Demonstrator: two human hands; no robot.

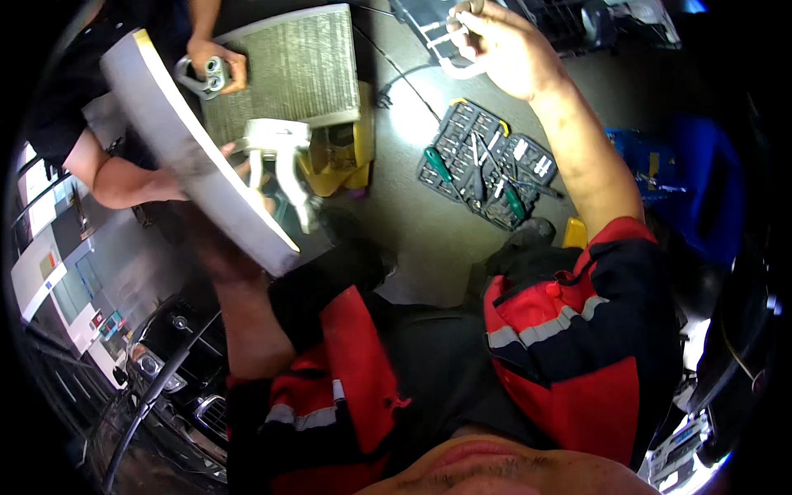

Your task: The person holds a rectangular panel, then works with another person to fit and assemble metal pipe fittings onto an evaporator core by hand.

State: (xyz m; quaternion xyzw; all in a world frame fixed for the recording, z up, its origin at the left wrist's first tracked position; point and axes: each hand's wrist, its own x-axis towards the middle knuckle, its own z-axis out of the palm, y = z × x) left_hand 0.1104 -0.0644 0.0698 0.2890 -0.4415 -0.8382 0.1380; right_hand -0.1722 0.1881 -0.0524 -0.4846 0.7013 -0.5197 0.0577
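My left forearm reaches up behind a long, curved grey-white panel (194, 153), seen nearly edge-on and tilted. My left hand (266, 200) is mostly hidden by it; a few fingers show at its far side, closed on it. Beside those fingers is a silver metal block with two bent pipes (278, 136); whether it joins the panel is hidden. My right hand (516, 54) is raised at the top, fingers curled round something I cannot make out. A pale curved pipe (460, 71) shows just below those fingers, next to a dark frame (421, 25).
A co-worker's hand (219, 64) holds a two-port metal pipe fitting (214, 74) by a finned radiator (289, 66) on cardboard (338, 161). The co-worker's other arm (124, 183) reaches the panel. An open tool case (487, 165) with green-handled screwdrivers lies on the floor. A car (177, 355) stands lower left.
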